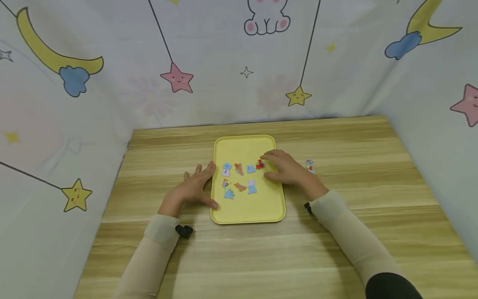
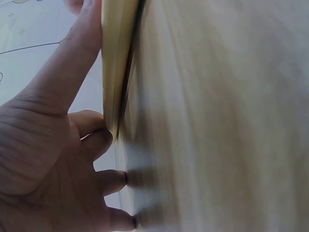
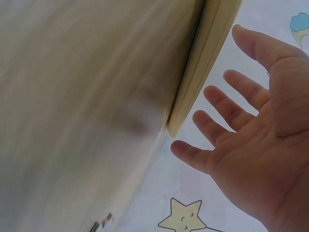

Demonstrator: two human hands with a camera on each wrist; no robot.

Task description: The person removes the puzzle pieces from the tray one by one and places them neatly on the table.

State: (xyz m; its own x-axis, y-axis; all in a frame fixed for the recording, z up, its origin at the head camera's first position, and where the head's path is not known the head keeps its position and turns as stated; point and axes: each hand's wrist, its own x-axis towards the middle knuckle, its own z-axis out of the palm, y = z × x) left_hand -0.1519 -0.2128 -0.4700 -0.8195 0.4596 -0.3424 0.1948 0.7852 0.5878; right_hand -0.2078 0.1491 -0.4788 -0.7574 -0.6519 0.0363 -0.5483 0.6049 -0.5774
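A yellow tray [image 1: 244, 214] lies on the table and bears several small flat picture pieces in two rough rows. My left hand [image 1: 192, 185] rests at the tray's left edge, fingers spread, its thumb over the rim; the left wrist view shows fingertips on the wood beside the tray wall [image 2: 116, 63]. Over the tray's right side is my right hand [image 1: 285, 168], fingers loosely bent and apart, with nothing held. Its fingertips come close to a red piece [image 1: 260, 165]. Left of that lie a blue piece [image 1: 250, 169], an orange piece [image 1: 239, 168] and a blue-and-white piece [image 1: 226, 169].
The tray's lower row has an orange piece [image 1: 240, 187], a blue-and-white piece [image 1: 252, 187] and a multicoloured piece [image 1: 229, 193]. Another colourful piece [image 1: 310, 166] lies on the wooden table [image 1: 239, 257], right of the tray. A patterned cloth [image 1: 220, 50] hangs behind.
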